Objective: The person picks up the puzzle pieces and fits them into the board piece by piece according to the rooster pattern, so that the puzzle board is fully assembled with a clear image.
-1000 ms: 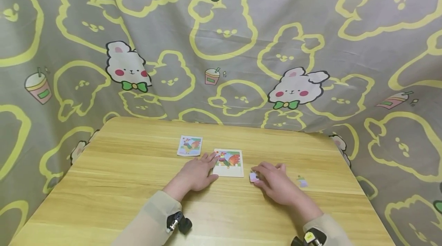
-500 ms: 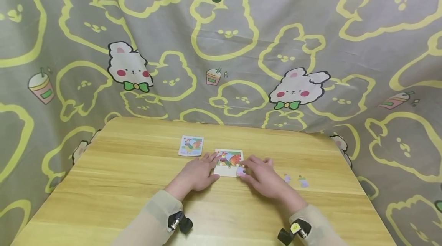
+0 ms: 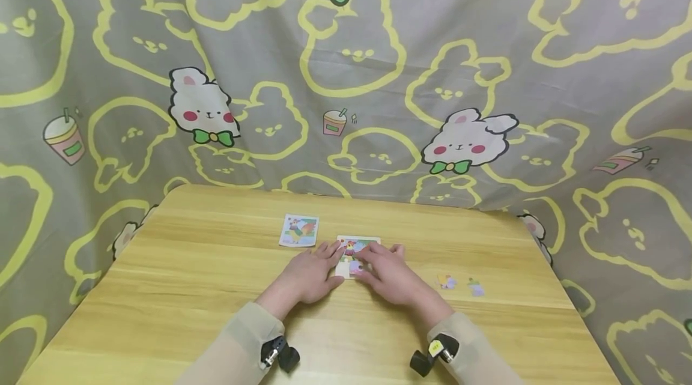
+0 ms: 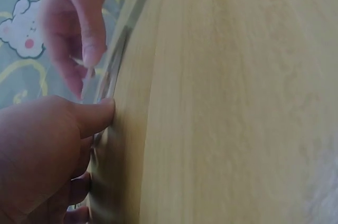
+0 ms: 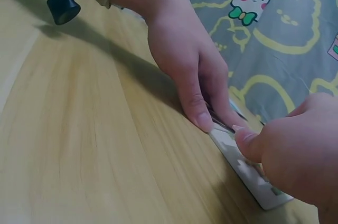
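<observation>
A small square puzzle board (image 3: pixel 342 271) with a colourful rooster picture lies in front of me, its lower left part bare and white. My left hand (image 3: pixel 307 272) rests at the board's left side, fingers stretched over the edge and thumb at the near left corner. Over the board's right side, my right hand (image 3: pixel 391 274) pinches a pale lilac puzzle piece (image 3: pixel 354 266) between thumb and fingers, low over the bottom row. Part of that piece and the board's right side are hidden by the right hand. In the left wrist view the piece (image 4: pixel 88 72) sticks out tilted at the right thumb tip.
Two spots of loose puzzle pieces lie to the right: a yellow and lilac one (image 3: pixel 446 281) and a green and lilac one (image 3: pixel 476 287). A rooster picture card (image 3: pixel 299 230) lies behind my left hand. A patterned curtain (image 3: pixel 373 72) hangs around the wooden table (image 3: pixel 216 241).
My right hand has picked the lilac puzzle piece off the table and carried it left, over the board. My left hand has stayed at the board's left edge.
</observation>
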